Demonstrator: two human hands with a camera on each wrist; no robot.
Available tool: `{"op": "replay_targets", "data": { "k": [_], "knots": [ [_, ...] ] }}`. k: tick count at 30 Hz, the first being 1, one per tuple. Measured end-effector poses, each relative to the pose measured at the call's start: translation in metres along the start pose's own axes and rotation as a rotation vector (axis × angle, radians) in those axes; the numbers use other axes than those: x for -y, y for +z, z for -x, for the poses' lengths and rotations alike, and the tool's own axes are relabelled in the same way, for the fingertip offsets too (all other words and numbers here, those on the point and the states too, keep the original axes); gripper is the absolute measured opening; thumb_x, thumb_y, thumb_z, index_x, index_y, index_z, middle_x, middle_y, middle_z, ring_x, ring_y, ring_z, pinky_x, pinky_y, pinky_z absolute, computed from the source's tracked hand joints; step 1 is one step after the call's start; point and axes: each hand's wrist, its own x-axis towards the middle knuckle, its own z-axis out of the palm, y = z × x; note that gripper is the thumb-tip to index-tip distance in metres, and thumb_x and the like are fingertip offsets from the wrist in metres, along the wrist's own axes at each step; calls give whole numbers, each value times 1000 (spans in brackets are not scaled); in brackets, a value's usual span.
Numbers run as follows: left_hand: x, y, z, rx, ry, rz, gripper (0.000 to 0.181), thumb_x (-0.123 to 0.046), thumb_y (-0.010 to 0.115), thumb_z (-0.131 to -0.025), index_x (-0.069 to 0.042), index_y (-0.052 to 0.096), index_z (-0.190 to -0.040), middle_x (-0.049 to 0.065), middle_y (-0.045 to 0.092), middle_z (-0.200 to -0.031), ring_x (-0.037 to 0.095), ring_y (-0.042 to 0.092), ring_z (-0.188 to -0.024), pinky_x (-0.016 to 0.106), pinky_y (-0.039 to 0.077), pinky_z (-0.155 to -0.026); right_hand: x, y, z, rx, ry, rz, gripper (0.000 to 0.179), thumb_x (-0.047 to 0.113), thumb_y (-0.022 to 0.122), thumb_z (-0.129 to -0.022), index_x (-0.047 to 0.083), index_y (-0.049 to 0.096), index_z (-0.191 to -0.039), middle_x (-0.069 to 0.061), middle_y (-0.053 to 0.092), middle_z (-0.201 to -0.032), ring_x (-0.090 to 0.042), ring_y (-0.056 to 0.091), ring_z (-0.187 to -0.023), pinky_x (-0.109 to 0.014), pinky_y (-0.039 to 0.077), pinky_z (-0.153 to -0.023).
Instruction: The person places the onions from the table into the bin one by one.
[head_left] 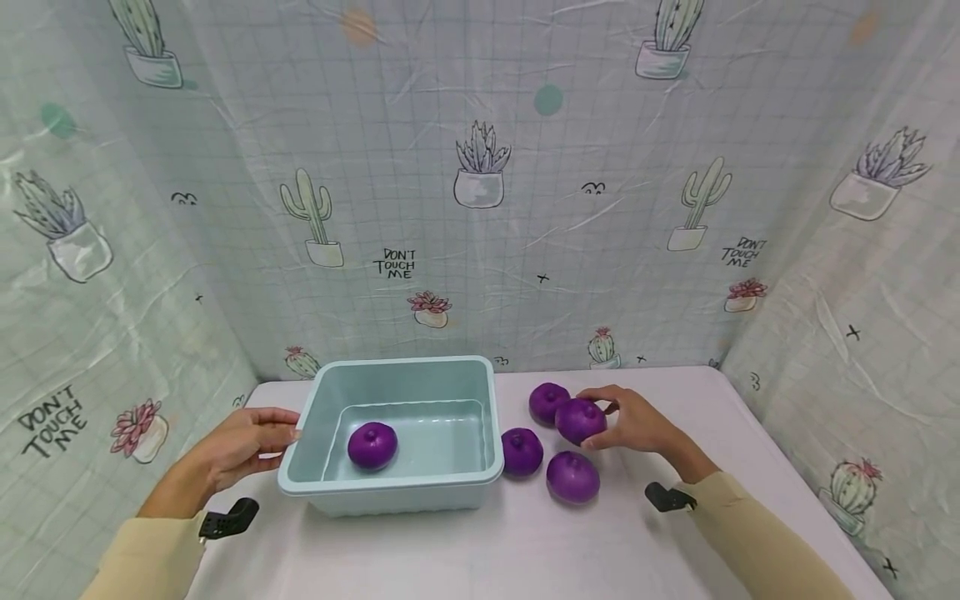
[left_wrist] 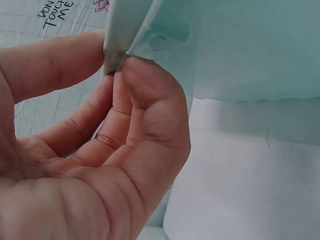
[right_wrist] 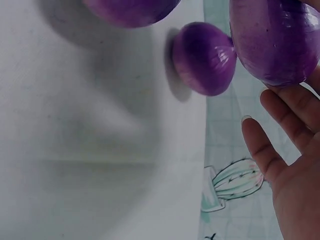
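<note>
My left hand [head_left: 251, 442] pinches the left rim of a pale blue plastic bin [head_left: 397, 497]; in the left wrist view, thumb and fingers [left_wrist: 150, 100] close on that rim. Inside the bin lies one purple onion [head_left: 372, 446]. To the right of the bin, my right hand [head_left: 637, 425] grips another glossy purple onion [head_left: 581, 421] between thumb and fingers. The right wrist view shows this held onion [right_wrist: 275, 40] at the upper right, larger than the onion [right_wrist: 205, 60] on the table beside it.
Loose purple onions lie around the held one: one behind [head_left: 548, 403], one against the bin's right side [head_left: 521, 452] and one in front [head_left: 573, 477]. The white table [head_left: 525, 554] is backed and flanked by a cactus-print sheet [head_left: 540, 233].
</note>
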Motion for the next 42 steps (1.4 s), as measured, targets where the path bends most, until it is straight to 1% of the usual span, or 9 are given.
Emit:
{"op": "replay_targets", "data": {
  "k": [4, 10, 13, 21, 24, 28, 35, 38, 42],
  "knots": [
    [1, 0, -1, 8, 5, 9, 52, -16, 72, -98, 7, 52, -140, 1, 71, -110, 20, 68, -95, 33, 62, -84, 10, -2, -3, 26, -7, -15, 78, 40, 94, -71, 14, 65, -139, -12, 67, -136, -30, 63, -117, -54, 55, -96],
    [3, -1, -1, 19, 13, 21, 50, -15, 72, -97, 7, 53, -138, 1, 71, -109, 20, 68, -95, 34, 62, -84, 27, -4, -9, 55, -33, -28, 80, 42, 94, -72, 15, 63, -140, -12, 66, -136, -31, 65, -115, -42, 57, -92],
    [3, -1, -1, 18, 18, 18, 51, -16, 72, -97, 7, 53, -138, 1, 71, -109, 20, 69, -95, 34, 62, -84, 36, -5, -12, 62, -53, -29, 80, 42, 94, -71, 15, 63, -140, -11, 65, -137, -30, 65, -115, -40, 56, -92],
    [3, 0, -1, 21, 35, 18, 50, -15, 72, -97, 8, 52, -137, 2, 71, -108, 20, 68, -95, 34, 62, -83, 60, -5, -23, 80, -121, -15, 76, 42, 95, -70, 20, 66, -137, -2, 68, -135, -21, 63, -115, -45, 54, -99],
    [2, 0, 0, 23, 32, 21, 50, -15, 72, -97, 8, 53, -137, 2, 71, -108, 20, 68, -95, 34, 62, -83, 68, -5, -27, 88, -130, -11, 76, 42, 95, -69, 22, 67, -136, 1, 70, -131, -21, 64, -116, -46, 53, -99],
    [1, 0, 0, 27, 31, 21, 50, -15, 72, -97, 8, 53, -137, 1, 71, -107, 20, 68, -94, 34, 62, -83, 78, -4, -33, 107, -136, -31, 77, 43, 95, -69, 20, 66, -137, 0, 70, -128, -22, 64, -116, -49, 53, -101],
    [-1, -1, 0, 33, 27, 28, 49, -13, 71, -97, 9, 52, -136, 2, 71, -106, 18, 68, -93, 33, 62, -82, 96, -2, -45, 143, -150, -66, 76, 43, 95, -69, 22, 66, -136, -3, 67, -131, -24, 66, -113, -41, 59, -91],
    [-1, -1, 1, 32, 25, 32, 49, -13, 71, -97, 9, 52, -136, 2, 71, -106, 19, 68, -93, 33, 62, -81, 102, 0, -51, 155, -158, -79, 77, 43, 95, -69, 21, 66, -137, -5, 66, -132, -25, 67, -113, -39, 60, -89],
    [1, 0, 1, 30, 24, 36, 50, -13, 71, -97, 9, 51, -137, 2, 71, -106, 19, 68, -93, 34, 62, -82, 110, 5, -59, 163, -159, -82, 78, 45, 96, -67, 22, 67, -136, -5, 67, -132, -22, 67, -103, -38, 60, -85]
  ]
}}
